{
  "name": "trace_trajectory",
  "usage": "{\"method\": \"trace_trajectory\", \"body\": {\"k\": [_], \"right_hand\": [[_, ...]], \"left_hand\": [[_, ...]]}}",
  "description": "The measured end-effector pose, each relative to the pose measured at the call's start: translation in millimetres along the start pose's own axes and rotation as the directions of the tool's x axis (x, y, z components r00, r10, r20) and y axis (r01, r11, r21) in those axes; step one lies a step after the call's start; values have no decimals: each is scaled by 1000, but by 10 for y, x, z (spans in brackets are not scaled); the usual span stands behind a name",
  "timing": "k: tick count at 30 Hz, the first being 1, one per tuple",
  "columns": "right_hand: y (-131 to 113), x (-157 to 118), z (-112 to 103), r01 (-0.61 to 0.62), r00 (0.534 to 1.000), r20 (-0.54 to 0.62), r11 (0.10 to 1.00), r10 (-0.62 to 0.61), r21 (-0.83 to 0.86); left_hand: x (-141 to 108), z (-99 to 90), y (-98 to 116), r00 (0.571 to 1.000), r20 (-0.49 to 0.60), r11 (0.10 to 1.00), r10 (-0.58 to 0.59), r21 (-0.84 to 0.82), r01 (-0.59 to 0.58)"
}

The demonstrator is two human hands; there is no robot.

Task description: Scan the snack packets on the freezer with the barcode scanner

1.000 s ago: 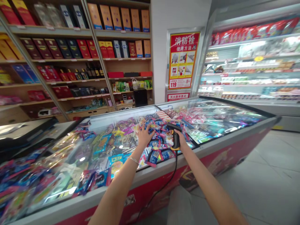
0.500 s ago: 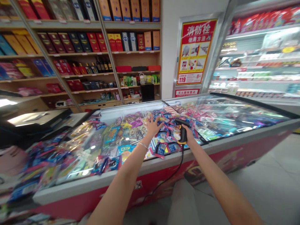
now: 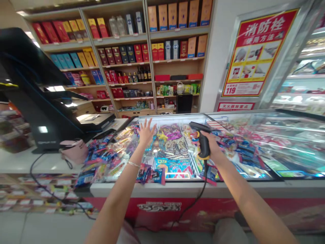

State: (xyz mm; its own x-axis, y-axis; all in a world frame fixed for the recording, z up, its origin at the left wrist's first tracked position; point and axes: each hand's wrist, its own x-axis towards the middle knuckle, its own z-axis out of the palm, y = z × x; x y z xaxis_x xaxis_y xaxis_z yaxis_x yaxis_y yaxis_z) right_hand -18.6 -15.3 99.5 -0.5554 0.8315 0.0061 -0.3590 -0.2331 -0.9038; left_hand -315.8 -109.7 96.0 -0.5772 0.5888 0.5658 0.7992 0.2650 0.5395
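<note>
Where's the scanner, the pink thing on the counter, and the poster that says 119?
Scanner [image 3: 204,146]: head view, on its handle.
Pink thing [image 3: 78,154]: head view, on its side.
Poster [image 3: 230,90]: head view, on its number.

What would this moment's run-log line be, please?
right hand: holds corded scanner | left hand: empty, open over freezer | packets: on glass lid

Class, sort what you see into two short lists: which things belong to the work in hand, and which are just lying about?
Likely in the work:
- scanner, gripped in the right hand
- blue-and-pink packets on the freezer

Apparently just about:
- pink item by the dark machine
- orange boxes
- red wall poster
</note>
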Motion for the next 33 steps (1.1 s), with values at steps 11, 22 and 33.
{"method": "trace_trajectory", "body": {"k": [11, 22, 33], "right_hand": [[1032, 549, 822, -183, 974, 129, 982, 188, -48], [1287, 508, 795, -202, 957, 186, 973, 220, -112], [1242, 446, 775, -204, 944, 240, 971, 228, -121]], "left_hand": [[165, 210, -1209, 990, 9, 989, -142, -46, 142], [381, 243, -1254, 916, 211, 889, -341, 389, 241], [-103, 111, -798, 945, 279, 949, -170, 306, 80]]}}
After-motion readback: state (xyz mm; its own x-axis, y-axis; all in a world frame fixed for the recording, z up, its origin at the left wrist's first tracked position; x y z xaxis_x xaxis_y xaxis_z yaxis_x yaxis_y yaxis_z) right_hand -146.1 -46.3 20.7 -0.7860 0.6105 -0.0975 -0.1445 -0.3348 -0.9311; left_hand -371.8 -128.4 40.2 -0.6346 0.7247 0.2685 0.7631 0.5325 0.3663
